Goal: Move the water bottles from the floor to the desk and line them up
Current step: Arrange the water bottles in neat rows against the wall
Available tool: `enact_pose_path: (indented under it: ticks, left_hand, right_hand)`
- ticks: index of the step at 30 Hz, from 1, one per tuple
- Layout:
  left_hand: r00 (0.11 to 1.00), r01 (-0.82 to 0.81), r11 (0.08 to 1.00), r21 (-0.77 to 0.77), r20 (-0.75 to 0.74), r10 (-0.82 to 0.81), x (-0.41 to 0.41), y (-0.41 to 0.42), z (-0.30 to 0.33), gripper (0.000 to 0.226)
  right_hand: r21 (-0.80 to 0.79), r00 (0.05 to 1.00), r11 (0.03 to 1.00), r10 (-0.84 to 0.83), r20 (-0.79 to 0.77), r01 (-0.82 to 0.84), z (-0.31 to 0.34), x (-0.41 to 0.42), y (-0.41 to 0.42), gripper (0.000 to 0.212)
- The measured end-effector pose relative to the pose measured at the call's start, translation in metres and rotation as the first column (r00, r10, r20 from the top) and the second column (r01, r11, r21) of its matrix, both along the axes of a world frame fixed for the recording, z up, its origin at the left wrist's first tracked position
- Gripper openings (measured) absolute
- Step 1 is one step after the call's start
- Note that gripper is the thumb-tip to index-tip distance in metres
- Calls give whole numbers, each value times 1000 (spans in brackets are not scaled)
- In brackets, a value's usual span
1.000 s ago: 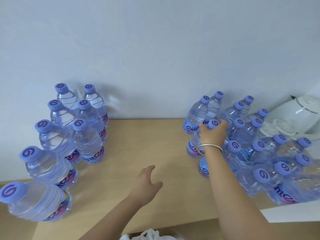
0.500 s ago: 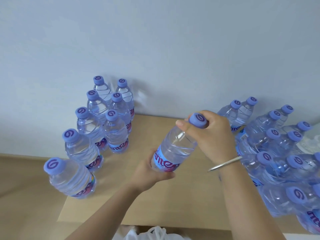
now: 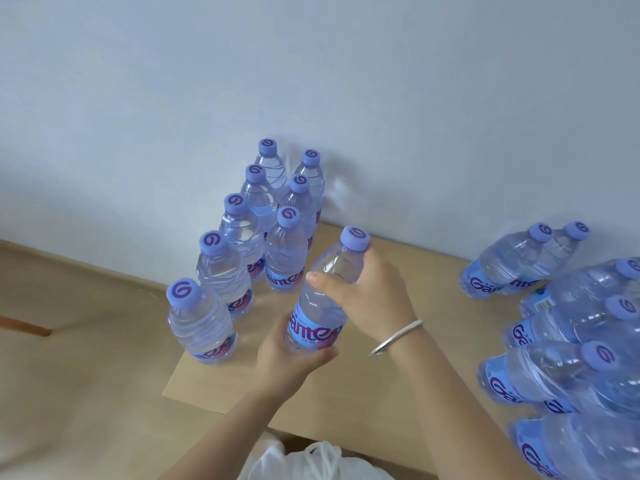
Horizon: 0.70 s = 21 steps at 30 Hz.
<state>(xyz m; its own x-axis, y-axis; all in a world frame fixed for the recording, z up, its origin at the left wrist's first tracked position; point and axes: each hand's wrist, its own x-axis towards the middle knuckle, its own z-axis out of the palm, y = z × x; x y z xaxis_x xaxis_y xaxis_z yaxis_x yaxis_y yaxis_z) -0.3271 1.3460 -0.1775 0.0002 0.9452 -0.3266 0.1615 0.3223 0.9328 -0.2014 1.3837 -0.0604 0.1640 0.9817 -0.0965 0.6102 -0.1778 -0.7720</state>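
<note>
Both hands held one water bottle (image 3: 323,299) above the middle of the tabletop (image 3: 398,382), tilted with its purple cap toward the far right. The left hand (image 3: 287,358) was curled round the lower part of the bottle at the blue label, with the thumb across the near side. The right hand (image 3: 367,292) gripped the upper body just below the cap, with the thumb lying across the clear shoulder; a silver bangle (image 3: 396,337) sat on that wrist. Whether the bottle's base touched the tabletop could not be told, since the left hand covered it. To the left stood the lined-up bottles (image 3: 242,244), eight in number, upright in two rows running from the near left edge of the tabletop to the far wall (image 3: 311,81): five in the left row and three in the right row. The held bottle was just beside the nearest bottle of the right row, on its near right side. At the right of the tabletop stood a dense cluster of bottles (image 3: 571,341), touching one another and partly cut off by the frame edge. A white plastic bag (image 3: 318,462) showed at the near edge, below the tabletop. The wooden floor (image 3: 69,375) lay to the left.
</note>
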Motion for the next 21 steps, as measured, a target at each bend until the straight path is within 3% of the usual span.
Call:
enact_pose_path:
  ticks: [3, 6, 12, 21]
  left_hand:
    - [997, -54, 999, 7, -60, 54, -12, 1, -1, 73]
    - [988, -76, 996, 52, -131, 82, -22, 4, -6, 58]
    - [966, -37, 999, 24, -256, 42, -35, -10, -18, 82]
    - [971, 8, 1000, -11, -238, -10, -45, -5, -26, 72]
  right_hand:
    - [1, 996, 997, 81, -21, -81, -3, -16, 6, 48]
    - [29, 993, 993, 116, -2, -116, -13, -33, 14, 40]
    - [57, 990, 990, 134, -51, -131, -38, -54, 25, 41]
    - [191, 986, 968, 165, -8, -161, -59, -74, 30, 51]
